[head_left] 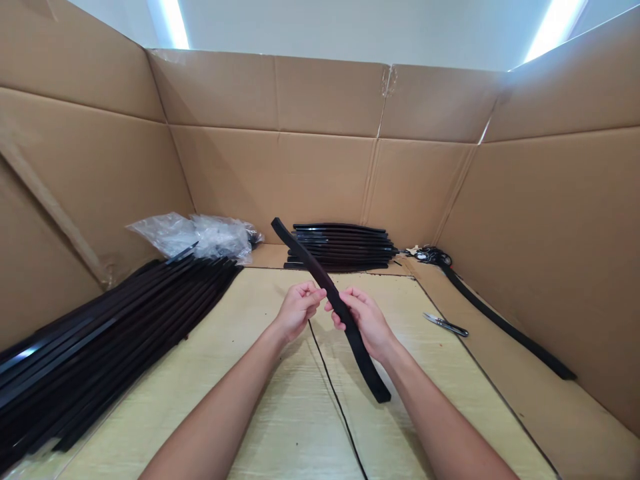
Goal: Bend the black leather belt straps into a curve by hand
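A long, slightly curved black strip (361, 350) is held up at a slant over the pale board (200, 400). My right hand (361, 317) grips it near its middle, with fingers wrapped around it. Close beside the strip, my left hand (301, 307) is closed in a pinch at its left edge; what lies between the fingertips is too small to make out. A thin black cord (330, 381) hangs or lies below my left hand and runs toward the near edge.
Many long black strips (125, 327) lie at left beside clear plastic bags (200, 233). A stack of black strips (343, 247) sits at the back. Small scissors (445, 324) and a single strip (505, 323) lie at right. Cardboard walls (320, 173) surround the surface.
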`<state>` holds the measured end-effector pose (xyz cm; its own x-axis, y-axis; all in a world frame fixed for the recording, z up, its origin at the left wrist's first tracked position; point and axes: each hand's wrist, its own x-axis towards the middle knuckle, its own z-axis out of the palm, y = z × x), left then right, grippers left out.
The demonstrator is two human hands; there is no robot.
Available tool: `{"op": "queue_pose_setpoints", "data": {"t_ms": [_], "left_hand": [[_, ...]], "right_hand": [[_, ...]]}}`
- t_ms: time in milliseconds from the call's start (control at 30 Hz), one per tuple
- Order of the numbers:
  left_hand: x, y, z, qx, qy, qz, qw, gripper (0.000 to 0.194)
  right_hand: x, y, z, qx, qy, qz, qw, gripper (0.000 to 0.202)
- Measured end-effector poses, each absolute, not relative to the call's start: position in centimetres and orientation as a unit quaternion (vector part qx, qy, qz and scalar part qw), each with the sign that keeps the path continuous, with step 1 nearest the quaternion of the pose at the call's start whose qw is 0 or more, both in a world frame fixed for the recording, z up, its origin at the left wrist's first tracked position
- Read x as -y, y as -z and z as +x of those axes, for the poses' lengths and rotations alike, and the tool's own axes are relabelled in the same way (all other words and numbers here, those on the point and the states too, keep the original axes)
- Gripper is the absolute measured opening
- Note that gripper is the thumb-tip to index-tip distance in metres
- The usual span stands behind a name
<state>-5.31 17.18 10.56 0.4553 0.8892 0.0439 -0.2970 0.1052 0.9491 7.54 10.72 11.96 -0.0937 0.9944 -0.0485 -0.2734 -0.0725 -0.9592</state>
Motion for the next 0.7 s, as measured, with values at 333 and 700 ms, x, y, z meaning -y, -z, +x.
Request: {"op": "queue_pose_setpoints", "data": {"t_ms": [333, 700], "left_hand": [[-17.1, -10.8, -5.4, -0.301, -0.396, 0.53, 0.687, 0.067], [-17.6, -10.5, -6.0, -0.266, -0.401, 0.538, 0.692, 0.066]], "right_hand": [[-11.3, -11.1, 8.0, 0.491, -0.554, -0.462, 0.489, 0.074], [-10.0, -12.2, 8.2, 0.555, -0.555, -0.462, 0.413, 0.064]]}}
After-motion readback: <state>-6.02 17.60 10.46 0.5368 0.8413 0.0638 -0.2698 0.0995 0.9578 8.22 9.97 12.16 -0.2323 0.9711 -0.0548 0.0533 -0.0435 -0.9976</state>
